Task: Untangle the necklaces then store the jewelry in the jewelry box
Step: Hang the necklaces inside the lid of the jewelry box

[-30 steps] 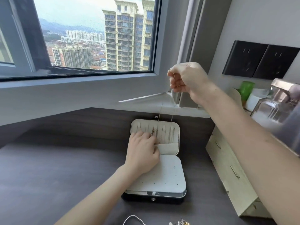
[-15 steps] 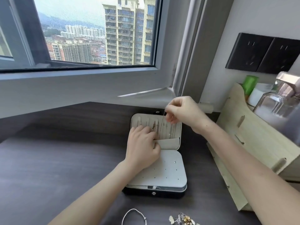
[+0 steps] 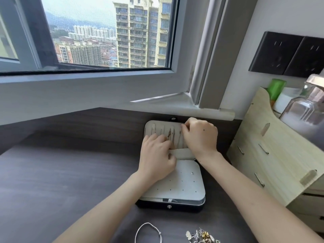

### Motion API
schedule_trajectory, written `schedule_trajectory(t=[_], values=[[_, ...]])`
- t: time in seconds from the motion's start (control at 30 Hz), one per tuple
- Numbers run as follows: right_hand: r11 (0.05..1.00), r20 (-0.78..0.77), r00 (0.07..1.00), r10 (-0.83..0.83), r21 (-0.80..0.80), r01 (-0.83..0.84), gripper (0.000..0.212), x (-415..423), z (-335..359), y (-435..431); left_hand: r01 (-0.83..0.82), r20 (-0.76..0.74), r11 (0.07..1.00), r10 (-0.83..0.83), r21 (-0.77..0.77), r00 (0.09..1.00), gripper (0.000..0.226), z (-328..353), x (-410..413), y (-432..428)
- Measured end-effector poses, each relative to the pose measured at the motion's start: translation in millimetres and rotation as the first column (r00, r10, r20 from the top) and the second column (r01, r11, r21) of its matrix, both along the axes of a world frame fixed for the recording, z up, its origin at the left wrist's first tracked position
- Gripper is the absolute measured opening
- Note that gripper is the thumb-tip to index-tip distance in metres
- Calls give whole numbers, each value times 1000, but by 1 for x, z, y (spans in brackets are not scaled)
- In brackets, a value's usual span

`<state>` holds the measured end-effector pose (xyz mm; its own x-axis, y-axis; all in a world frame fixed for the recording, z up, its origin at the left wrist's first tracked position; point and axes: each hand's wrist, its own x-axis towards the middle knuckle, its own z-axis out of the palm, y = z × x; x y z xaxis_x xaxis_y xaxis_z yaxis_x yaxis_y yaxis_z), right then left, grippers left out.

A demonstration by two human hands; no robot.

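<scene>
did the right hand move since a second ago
Yes, downward. The right hand was raised well above the jewelry box, by the window frame; now it rests on the far right corner of the box's open lid.

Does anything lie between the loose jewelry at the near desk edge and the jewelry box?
Nothing visible: bare desk separates the bracelet and tangled pile from the jewelry box. The left hand and right hand are at its lid.
</scene>
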<state>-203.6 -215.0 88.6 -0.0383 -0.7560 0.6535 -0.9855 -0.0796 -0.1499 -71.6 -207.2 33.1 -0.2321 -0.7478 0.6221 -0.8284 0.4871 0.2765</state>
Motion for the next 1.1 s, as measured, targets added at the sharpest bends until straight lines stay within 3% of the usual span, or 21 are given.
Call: schedule_trajectory(t=[0.2,0.33,0.47,0.53,0.67,1.0,1.1], values=[[999,124,992,-38,7,38,23,-3,3,2,4,-10,1000,-4,-16,1000,26,1,0,2],[994,206,974,90,40,-101,18,-3,6,4,2,-12,1000,-2,-11,1000,27,1,0,2],[987,126,979,159,15,-162,14,-6,7,2,-2,-5,1000,2,-3,1000,27,1,0,2],[983,-18,986,169,-70,-169,8,-8,6,-1,1,-1,1000,-1,-1,1000,27,1,0,2],[982,-171,981,90,-151,-117,23,-7,2,-1,8,9,1000,-8,-4,1000,27,0,0,2],[993,-55,998,-38,-118,31,21,-4,2,-4,21,31,1000,-20,-22,999,25,2,1,3],[998,-31,997,-64,-10,64,21,-5,3,2,19,24,1000,-18,-25,1000,25,2,1,3]])
